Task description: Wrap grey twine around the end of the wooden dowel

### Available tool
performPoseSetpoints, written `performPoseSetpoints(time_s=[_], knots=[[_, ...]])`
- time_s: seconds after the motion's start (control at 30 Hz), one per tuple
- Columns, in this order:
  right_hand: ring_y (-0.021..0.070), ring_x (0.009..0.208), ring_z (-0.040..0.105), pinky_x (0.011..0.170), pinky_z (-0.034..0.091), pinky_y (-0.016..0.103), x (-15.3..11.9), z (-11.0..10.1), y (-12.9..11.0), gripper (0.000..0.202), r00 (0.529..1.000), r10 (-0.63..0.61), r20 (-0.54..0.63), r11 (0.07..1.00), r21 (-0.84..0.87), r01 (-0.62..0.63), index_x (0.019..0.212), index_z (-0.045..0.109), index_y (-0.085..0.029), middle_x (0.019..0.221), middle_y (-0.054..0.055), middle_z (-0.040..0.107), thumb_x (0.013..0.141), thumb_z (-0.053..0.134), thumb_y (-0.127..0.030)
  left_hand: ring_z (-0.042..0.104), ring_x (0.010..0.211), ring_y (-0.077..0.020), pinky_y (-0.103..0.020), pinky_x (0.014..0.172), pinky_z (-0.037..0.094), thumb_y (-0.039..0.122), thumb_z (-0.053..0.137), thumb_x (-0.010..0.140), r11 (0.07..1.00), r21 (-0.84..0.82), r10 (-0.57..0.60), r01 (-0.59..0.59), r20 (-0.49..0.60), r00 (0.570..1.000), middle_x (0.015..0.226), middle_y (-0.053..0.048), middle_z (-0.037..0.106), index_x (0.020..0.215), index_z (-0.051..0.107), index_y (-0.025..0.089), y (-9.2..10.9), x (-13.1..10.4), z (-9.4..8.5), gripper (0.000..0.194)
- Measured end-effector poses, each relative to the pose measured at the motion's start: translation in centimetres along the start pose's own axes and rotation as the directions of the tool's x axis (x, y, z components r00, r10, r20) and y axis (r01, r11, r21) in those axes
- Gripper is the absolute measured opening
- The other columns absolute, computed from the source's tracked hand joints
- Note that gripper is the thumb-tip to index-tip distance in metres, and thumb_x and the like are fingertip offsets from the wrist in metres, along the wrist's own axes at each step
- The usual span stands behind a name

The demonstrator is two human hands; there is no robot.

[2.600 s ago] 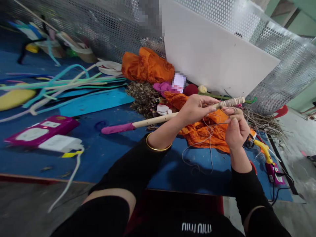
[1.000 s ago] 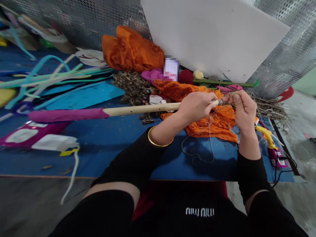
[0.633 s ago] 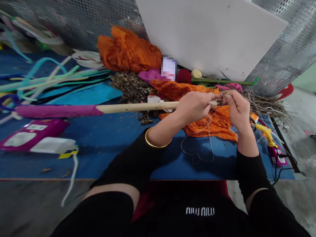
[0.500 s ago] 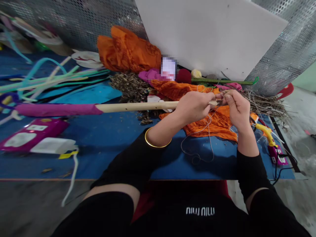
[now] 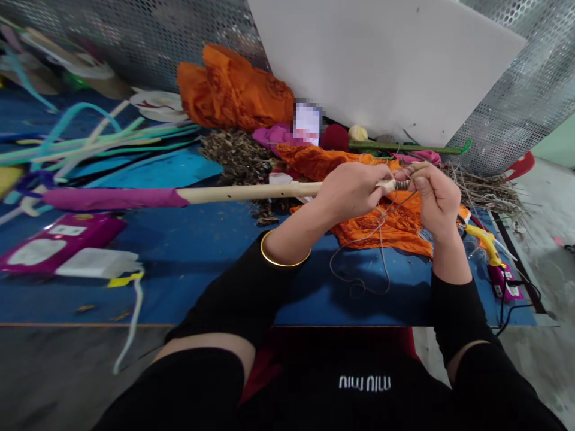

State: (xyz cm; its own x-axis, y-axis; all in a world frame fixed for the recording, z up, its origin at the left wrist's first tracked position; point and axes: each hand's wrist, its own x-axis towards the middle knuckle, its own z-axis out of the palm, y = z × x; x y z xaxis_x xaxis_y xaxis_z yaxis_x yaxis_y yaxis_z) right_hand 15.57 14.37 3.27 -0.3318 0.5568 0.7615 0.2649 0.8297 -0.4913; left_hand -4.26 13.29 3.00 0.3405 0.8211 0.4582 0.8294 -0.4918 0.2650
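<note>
A long pale wooden stick lies across the view, its left part wrapped in purple cloth. My left hand is closed around the stick near its right end. Dark cord coils are wound round that end, just past my left fingers. My right hand pinches the thin grey cord beside the coils. A loose loop of this cord hangs down over crumpled orange cloth and onto the blue tabletop. Some fingertips of both hands are hidden.
Pipe cleaners lie at the left, near a purple box. Dried plant bits and a bundle of dry stems lie behind the stick. A yellow glue gun is at the right. A white board leans behind.
My right hand has moved slightly right, away from the stick's end, and the cord coils there show more plainly. The stick has shifted a little to the right.
</note>
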Motion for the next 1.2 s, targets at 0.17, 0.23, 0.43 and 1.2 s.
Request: performPoseSetpoints(time_s=[0.17,0.23,0.43,1.2], knots=[[0.0186,0.096,0.071,0.091,0.056,0.040,0.0,0.1,-0.1,0.038,1.000,-0.001,0.026,1.000,-0.031,0.002,0.078,0.062,-0.025,0.091,0.003,0.074,0.106,0.047,-0.046,0.072,0.083,-0.0262,-0.033,0.069,0.046,0.031,0.054,0.094,1.000,0.006,-0.007,0.007,0.007,1.000,0.093,-0.010,0.078,0.107,0.073,0.018,0.0,0.0,-0.2,0.026],[0.0183,0.097,0.071,0.091,0.055,0.039,0.0,0.1,-0.1,0.037,1.000,-0.004,0.031,0.999,-0.032,0.005,0.078,0.061,-0.025,0.091,0.003,0.073,0.106,0.047,-0.045,0.072,0.086,-0.0275,-0.034,0.070,0.046,0.032,0.055,0.095,1.000,0.009,-0.003,0.002,0.018,1.000,0.095,-0.011,0.079,0.106,0.073,0.017,0.1,-0.1,-0.2,0.026],[0.0165,0.091,0.069,0.084,0.054,0.034,0.0,0.4,0.2,0.040,0.997,0.080,-0.001,0.997,-0.017,-0.080,0.078,0.060,-0.024,0.086,0.002,0.070,0.106,0.047,-0.049,0.074,0.088,-0.0283,-0.035,0.073,0.050,0.027,0.052,0.096,0.996,0.050,0.068,-0.071,0.045,0.997,0.102,-0.014,0.079,0.113,0.071,0.015,0.2,-0.1,-0.2,0.028],[0.0138,0.077,0.066,0.072,0.050,0.028,0.4,0.0,0.3,0.044,0.959,0.280,0.049,0.957,0.058,-0.283,0.071,0.053,-0.022,0.076,0.000,0.069,0.100,0.055,-0.055,0.072,0.080,-0.0209,-0.031,0.057,0.037,0.018,0.048,0.101,0.926,0.240,0.302,-0.292,-0.008,0.953,0.100,-0.005,0.081,0.130,0.071,0.028,0.1,-0.4,1.2,0.038]])
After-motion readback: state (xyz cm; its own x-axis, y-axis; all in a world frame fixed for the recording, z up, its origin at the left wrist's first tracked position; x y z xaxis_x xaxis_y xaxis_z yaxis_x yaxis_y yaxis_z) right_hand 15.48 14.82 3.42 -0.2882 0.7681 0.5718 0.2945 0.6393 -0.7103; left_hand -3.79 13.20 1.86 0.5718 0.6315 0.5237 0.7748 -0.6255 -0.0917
